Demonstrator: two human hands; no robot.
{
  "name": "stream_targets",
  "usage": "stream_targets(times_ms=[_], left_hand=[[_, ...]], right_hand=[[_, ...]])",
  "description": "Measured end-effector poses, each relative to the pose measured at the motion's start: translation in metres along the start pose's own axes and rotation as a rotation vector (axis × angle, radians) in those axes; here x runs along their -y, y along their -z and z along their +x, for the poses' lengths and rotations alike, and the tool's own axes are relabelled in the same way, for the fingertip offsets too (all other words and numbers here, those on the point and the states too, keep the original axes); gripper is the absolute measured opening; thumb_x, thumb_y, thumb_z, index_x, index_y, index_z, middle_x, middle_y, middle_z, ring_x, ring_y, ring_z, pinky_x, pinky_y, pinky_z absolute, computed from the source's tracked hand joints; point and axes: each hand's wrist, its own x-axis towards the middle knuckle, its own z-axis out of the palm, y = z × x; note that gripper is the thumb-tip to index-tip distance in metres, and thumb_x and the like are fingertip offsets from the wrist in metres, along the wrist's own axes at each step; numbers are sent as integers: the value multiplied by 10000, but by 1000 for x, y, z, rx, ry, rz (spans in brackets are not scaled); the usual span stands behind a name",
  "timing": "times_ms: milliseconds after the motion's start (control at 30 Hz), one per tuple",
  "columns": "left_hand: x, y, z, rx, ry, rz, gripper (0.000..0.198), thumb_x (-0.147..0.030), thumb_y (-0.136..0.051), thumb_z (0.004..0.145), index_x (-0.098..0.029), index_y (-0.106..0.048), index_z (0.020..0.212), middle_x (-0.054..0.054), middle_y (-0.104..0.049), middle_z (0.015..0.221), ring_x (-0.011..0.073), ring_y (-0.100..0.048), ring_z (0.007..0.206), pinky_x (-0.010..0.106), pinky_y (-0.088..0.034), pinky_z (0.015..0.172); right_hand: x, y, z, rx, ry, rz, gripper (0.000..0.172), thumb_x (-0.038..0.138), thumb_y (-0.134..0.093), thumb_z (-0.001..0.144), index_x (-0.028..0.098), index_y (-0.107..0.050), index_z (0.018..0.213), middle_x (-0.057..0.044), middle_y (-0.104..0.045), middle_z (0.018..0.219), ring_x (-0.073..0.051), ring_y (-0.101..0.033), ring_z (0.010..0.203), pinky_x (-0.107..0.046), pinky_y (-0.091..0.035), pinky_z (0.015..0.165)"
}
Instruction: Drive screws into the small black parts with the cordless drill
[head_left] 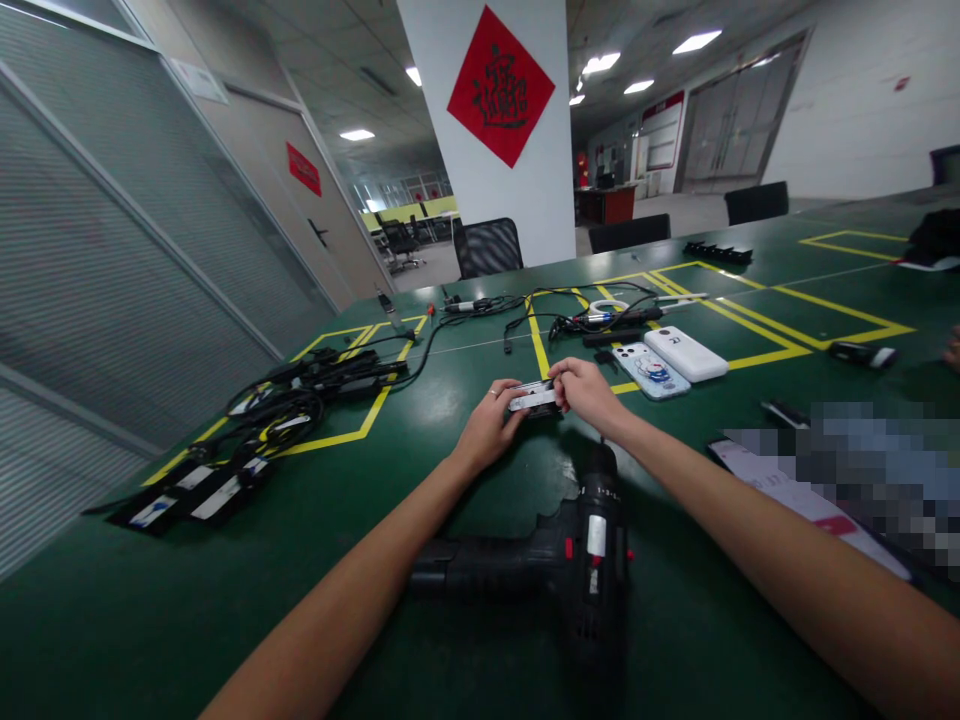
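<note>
The small oblong piece (533,399), pale silver and black, lies crosswise, gripped at 2 ends.

held piece (534,399): smooth | drill (592,575): matt plastic | tabletop (225,600): faintly glossy

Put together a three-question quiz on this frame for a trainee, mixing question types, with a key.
1. Multiple choice: which tool lies on the green table?
(a) a hammer
(b) a power drill
(c) a pair of scissors

2. True or false: the left hand and the right hand are both on the small dark item with a pale strip.

3. Short answer: which of these two hands is nearer to the patterned phone?

Key: 1. b; 2. true; 3. the right hand.
</note>
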Motion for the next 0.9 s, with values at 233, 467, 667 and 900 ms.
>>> stream_targets(times_ms=[233,467,667,900], left_hand=[[-3,2,0,6,22,-68,272,-289,-544,915,-156,-561,1151,93,-578,1200,249,-575,1069,478,-483,920],[2,2,-1,86,70,-86,414,-380,-630,850,-157,-524,1182,78,-609,1079,220,-613,915,409,-530,792],[9,0,3,124,156,-1,427,-393,-586,878,-157,-504,1225,93,-615,1128,227,-622,957,420,-530,821],[13,61,-8,146,363,344,618,-555,-648,732,-187,-553,1219,124,-597,1160,320,-602,1030,430,-466,924]], right_hand=[[5,6,-18,83,300,-440,317,361,-582,825,196,-614,1093,-71,-589,938,-202,-586,827,-309,-437,780],[5,6,-16,159,309,-548,239,365,-529,902,205,-677,1001,-58,-573,859,-180,-563,807,-267,-385,727],[6,12,-8,-89,277,-357,290,380,-503,911,152,-682,934,-44,-591,813,-143,-521,734,-239,-354,666],[-13,18,-7,-170,150,-347,294,372,-523,899,141,-689,973,-64,-613,859,-156,-536,764,-245,-364,696]])
